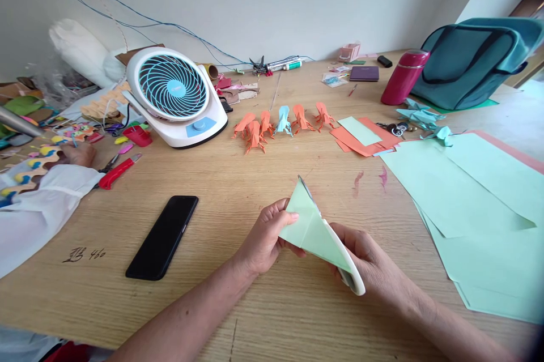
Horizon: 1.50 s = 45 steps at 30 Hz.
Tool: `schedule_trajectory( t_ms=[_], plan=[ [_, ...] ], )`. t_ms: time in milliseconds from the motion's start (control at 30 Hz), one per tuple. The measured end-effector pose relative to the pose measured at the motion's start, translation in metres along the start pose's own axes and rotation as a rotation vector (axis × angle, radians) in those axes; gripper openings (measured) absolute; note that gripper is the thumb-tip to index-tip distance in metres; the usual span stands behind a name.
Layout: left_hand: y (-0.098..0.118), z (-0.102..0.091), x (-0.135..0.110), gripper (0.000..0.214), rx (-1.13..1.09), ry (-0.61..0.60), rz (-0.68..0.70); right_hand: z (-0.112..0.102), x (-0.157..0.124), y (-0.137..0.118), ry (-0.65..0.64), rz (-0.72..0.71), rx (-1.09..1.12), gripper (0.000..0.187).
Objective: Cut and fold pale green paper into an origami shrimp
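Observation:
My left hand point(264, 237) and my right hand point(369, 263) both grip a folded sheet of light green paper point(312, 229) just above the wooden table point(212, 192). The paper is creased into a pointed, cone-like shape with its tip up. My left thumb pinches the left fold. The fingers of my right hand curl under the lower right corner, where the white underside shows.
A black phone point(162, 236) lies to the left. A row of orange and blue origami figures point(280, 122) stands mid-table behind a white desk fan point(174, 96). Large green sheets point(476, 203) lie right. Another person's white sleeve point(38, 203) rests at far left beside a red cutter point(119, 171).

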State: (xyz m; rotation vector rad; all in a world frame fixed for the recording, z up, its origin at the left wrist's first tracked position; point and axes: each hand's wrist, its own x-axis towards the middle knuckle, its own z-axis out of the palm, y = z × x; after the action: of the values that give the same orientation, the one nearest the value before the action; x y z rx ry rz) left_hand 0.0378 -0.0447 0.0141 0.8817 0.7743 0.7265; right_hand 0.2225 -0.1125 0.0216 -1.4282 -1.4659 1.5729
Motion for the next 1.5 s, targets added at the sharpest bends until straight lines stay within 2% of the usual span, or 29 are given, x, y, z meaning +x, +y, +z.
schedule_trajectory(
  t_ms=[367, 833, 1000, 1100, 1233, 1300, 1400, 1500],
  plan=[
    [-0.001, 0.000, 0.000, 0.016, -0.009, -0.020, 0.006, -0.001, 0.000, -0.004, -0.030, -0.040, 0.018, 0.028],
    [-0.003, 0.001, 0.001, 0.019, 0.011, 0.024, -0.018, 0.002, 0.002, -0.007, 0.025, 0.032, 0.011, 0.036],
    [-0.003, 0.001, 0.001, 0.020, 0.005, 0.036, -0.005, -0.002, 0.004, 0.002, 0.096, -0.002, 0.005, 0.041],
    [-0.001, 0.000, 0.002, 0.021, 0.012, 0.035, 0.004, -0.012, 0.007, 0.008, 0.205, -0.038, -0.169, 0.038],
    [0.000, -0.003, 0.003, 0.022, 0.076, 0.055, 0.042, -0.031, 0.013, 0.015, 0.414, -0.092, -0.685, 0.029],
    [0.000, -0.004, 0.004, 0.024, 0.117, 0.072, 0.069, -0.041, 0.018, 0.020, 0.486, -0.133, -0.868, 0.024],
    [-0.001, -0.006, 0.007, 0.028, 0.170, 0.085, 0.120, -0.057, 0.024, 0.030, 0.559, -0.168, -1.066, 0.026],
    [-0.004, -0.008, 0.009, 0.033, 0.198, 0.103, 0.165, -0.069, 0.027, 0.038, 0.613, -0.135, -1.160, 0.028]
  ],
)
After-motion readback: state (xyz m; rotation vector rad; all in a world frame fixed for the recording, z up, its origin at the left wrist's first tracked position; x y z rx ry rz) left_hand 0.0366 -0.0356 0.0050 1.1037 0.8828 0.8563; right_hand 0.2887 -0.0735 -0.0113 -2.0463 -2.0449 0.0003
